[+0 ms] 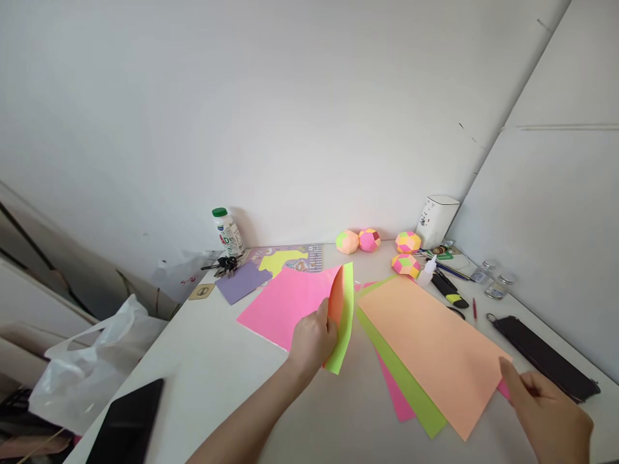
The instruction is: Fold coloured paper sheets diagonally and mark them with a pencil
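My left hand [312, 340] is closed on a few coloured sheets [342, 312], orange and lime green, lifted on edge above the white table [213, 361]. A pink sheet [285, 301] lies flat just behind that hand. My right hand [549, 412] pinches the near corner of a stack of flat sheets: an orange sheet [430, 345] on top, a green sheet [411, 386] and a pink sheet under it.
Several paper balls [370, 240] sit at the back by a white box [438, 219]. A bottle [227, 232], keys [223, 263], purple paper [242, 282], a glue bottle [428, 270], pens, small jars [498, 285], a black case [544, 356], a phone [126, 422] and a plastic bag [91, 367] surround the sheets.
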A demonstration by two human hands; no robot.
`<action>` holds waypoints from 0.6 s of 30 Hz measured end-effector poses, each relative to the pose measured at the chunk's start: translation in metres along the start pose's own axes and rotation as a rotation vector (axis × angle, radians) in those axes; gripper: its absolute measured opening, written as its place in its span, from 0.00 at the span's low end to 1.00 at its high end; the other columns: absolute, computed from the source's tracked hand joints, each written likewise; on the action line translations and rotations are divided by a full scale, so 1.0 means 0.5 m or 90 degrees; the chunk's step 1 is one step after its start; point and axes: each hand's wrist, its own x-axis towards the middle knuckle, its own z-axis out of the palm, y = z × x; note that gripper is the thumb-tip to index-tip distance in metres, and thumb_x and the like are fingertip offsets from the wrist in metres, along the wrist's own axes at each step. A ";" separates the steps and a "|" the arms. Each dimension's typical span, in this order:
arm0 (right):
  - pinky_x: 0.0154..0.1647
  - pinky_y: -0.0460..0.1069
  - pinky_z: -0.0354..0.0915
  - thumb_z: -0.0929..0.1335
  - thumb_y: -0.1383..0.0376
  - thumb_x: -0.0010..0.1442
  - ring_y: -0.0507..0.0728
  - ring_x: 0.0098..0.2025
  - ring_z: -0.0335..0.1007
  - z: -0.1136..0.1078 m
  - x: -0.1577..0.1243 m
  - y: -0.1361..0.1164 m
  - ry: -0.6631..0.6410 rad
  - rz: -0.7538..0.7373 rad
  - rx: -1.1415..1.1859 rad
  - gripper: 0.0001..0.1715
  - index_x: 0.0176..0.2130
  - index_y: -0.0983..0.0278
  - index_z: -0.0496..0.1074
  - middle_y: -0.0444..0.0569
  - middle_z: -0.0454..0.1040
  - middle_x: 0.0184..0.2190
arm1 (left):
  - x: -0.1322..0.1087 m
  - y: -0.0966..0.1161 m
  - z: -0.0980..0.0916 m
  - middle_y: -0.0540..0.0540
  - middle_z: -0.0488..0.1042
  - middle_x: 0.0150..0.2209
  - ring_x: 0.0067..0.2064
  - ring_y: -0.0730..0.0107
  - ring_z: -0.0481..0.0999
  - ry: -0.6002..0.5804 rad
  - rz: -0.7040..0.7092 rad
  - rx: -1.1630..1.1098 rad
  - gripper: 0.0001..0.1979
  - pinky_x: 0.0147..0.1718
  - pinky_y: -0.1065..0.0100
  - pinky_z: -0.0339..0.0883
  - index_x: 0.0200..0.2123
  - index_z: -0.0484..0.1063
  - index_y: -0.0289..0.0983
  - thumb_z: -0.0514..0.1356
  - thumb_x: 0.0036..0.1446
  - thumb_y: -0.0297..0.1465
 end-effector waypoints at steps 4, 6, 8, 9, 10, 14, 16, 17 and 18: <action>0.37 0.51 0.70 0.65 0.44 0.54 0.58 0.35 0.74 0.048 -0.015 -0.135 -0.306 -0.033 0.261 0.23 0.35 0.61 0.71 0.50 0.76 0.35 | -0.025 0.018 0.007 0.56 0.57 0.18 0.19 0.74 0.61 -0.003 0.023 -0.078 0.19 0.19 0.73 0.47 0.50 0.65 0.35 0.45 0.58 0.22; 0.43 0.52 0.71 0.67 0.44 0.54 0.58 0.44 0.74 0.102 -0.016 -0.194 -0.515 -0.035 0.379 0.34 0.53 0.60 0.64 0.55 0.71 0.51 | -0.042 0.028 0.019 0.55 0.60 0.19 0.20 0.74 0.63 -0.016 0.049 -0.113 0.20 0.19 0.74 0.52 0.55 0.62 0.34 0.44 0.60 0.24; 0.43 0.52 0.72 0.69 0.46 0.53 0.58 0.47 0.73 0.161 -0.013 -0.236 -0.655 0.008 0.439 0.39 0.57 0.62 0.59 0.57 0.67 0.55 | -0.055 0.037 0.037 0.54 0.65 0.21 0.22 0.74 0.66 -0.040 0.089 -0.144 0.21 0.21 0.74 0.59 0.57 0.60 0.32 0.45 0.62 0.27; 0.41 0.53 0.72 0.70 0.48 0.53 0.58 0.45 0.73 0.188 -0.010 -0.250 -0.682 0.028 0.448 0.38 0.55 0.63 0.60 0.58 0.69 0.53 | -0.058 0.038 0.046 0.53 0.67 0.22 0.23 0.74 0.68 -0.054 0.112 -0.156 0.21 0.22 0.74 0.62 0.58 0.60 0.31 0.47 0.62 0.29; 0.38 0.53 0.72 0.72 0.50 0.51 0.59 0.42 0.74 0.212 -0.006 -0.259 -0.676 0.044 0.443 0.35 0.52 0.64 0.63 0.58 0.71 0.49 | -0.057 0.037 0.054 0.52 0.69 0.23 0.24 0.74 0.69 -0.065 0.132 -0.165 0.21 0.24 0.74 0.64 0.57 0.61 0.31 0.49 0.62 0.31; 0.36 0.54 0.72 0.74 0.60 0.47 0.60 0.38 0.75 0.280 0.006 -0.263 -0.607 0.055 0.459 0.30 0.47 0.64 0.63 0.55 0.75 0.41 | -0.016 0.003 0.065 0.44 0.73 0.33 0.31 0.68 0.73 -0.033 0.134 -0.160 0.19 0.31 0.67 0.70 0.52 0.67 0.33 0.53 0.60 0.35; 0.37 0.54 0.72 0.73 0.65 0.47 0.60 0.38 0.76 0.296 0.008 -0.254 -0.585 0.040 0.475 0.29 0.47 0.63 0.62 0.53 0.76 0.41 | 0.019 -0.031 0.055 0.38 0.73 0.40 0.40 0.60 0.74 0.020 0.083 -0.149 0.19 0.40 0.59 0.70 0.51 0.67 0.32 0.53 0.58 0.33; 0.37 0.54 0.72 0.73 0.66 0.46 0.60 0.37 0.76 0.301 0.008 -0.248 -0.576 0.029 0.482 0.28 0.47 0.63 0.63 0.53 0.76 0.41 | 0.037 -0.052 0.048 0.36 0.72 0.43 0.45 0.56 0.73 0.047 0.051 -0.145 0.20 0.45 0.55 0.68 0.51 0.67 0.31 0.53 0.58 0.33; 0.37 0.54 0.72 0.72 0.67 0.46 0.60 0.37 0.76 0.303 0.007 -0.243 -0.569 0.016 0.488 0.26 0.45 0.62 0.64 0.52 0.76 0.40 | 0.053 -0.073 0.040 0.34 0.70 0.46 0.50 0.51 0.70 0.071 0.016 -0.143 0.20 0.49 0.52 0.65 0.51 0.67 0.31 0.53 0.57 0.33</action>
